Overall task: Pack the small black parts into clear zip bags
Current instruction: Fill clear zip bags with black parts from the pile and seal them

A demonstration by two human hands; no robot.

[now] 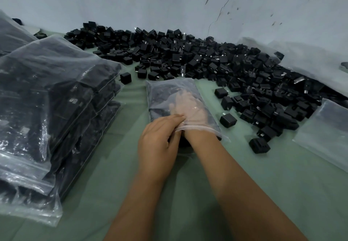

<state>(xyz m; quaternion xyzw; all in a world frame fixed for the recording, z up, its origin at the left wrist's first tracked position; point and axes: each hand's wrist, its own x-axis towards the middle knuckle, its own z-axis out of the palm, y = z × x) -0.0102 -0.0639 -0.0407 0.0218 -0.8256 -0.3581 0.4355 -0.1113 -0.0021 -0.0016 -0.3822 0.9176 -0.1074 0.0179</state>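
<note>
A clear zip bag (165, 91) lies on the green cloth in the middle, with dark parts inside. My right hand (188, 106) is pushed into the bag past the wrist, its fingers seen blurred through the plastic; what it holds cannot be made out. My left hand (160, 137) pinches the bag's open edge at its near left side. A big heap of small black parts (207, 59) runs along the wall behind and to the right. Loose black parts (228, 120) lie just right of the bag.
A stack of filled zip bags (56, 99) stands at the left. Empty clear bags (327, 133) lie at the right edge. A cracked grey wall (169, 1) closes the back. The green cloth (122, 174) covers the surface.
</note>
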